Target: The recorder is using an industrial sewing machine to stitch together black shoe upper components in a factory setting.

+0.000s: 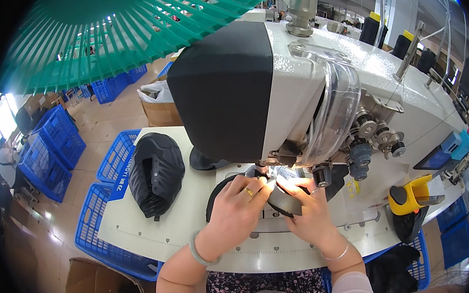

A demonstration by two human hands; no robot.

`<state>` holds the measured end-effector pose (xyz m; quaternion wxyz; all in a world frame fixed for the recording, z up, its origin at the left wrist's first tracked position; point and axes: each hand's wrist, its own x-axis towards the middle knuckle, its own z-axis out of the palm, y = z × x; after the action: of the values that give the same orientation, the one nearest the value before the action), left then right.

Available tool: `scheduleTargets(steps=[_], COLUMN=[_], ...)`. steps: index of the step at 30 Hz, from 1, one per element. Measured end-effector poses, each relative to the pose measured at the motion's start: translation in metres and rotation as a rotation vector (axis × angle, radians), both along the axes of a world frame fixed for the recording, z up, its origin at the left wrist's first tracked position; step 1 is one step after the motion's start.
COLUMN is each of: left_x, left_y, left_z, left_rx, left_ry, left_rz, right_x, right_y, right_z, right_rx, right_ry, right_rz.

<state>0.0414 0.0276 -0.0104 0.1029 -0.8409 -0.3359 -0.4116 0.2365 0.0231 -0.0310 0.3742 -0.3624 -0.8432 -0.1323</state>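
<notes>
My left hand (pixel 234 210), with a ring and a pale green bangle, has its fingers bent onto a dark shoe upper (pixel 284 202) under the sewing machine's needle area. Opposite it, my right hand (pixel 309 212), with a thin bracelet, pinches the piece's grey mesh edge. The fingertips of both hands nearly meet in the bright lamp light beside the presser foot. The sewing machine (pixel 312 80) has a black end cover and a white arm. My fingers hide the exact stitching spot. To the left, a formed black shoe upper (pixel 157 174) lies on the cream table (pixel 136 231).
Blue plastic crates (pixel 89 227) stand against the table's left side, above an open cardboard box (pixel 94 290). A green slatted cover (pixel 142 30) hangs at upper left. A yellow-and-black holder (pixel 412 196) sits at the table's right end. Thread cones (pixel 370 27) stand behind the machine.
</notes>
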Motion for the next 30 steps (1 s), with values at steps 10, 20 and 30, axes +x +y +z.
scheduleTargets(steps=[10, 20, 30], left_x=[0.002, 0.012, 0.005], left_y=[0.0, 0.016, 0.004], left_z=[0.005, -0.001, -0.008], left_rx=[0.053, -0.14, -0.073], left_ry=[0.06, -0.388, -0.099], left_rz=[0.008, 0.023, 0.071], right_x=[-0.012, -0.024, -0.01], right_y=[-0.001, 0.008, 0.0], right_z=[-0.01, -0.005, -0.002], right_rx=[0.019, -0.051, -0.112], right_ry=[0.054, 0.337, 0.158], right_rz=[-0.105, -0.054, -0.013])
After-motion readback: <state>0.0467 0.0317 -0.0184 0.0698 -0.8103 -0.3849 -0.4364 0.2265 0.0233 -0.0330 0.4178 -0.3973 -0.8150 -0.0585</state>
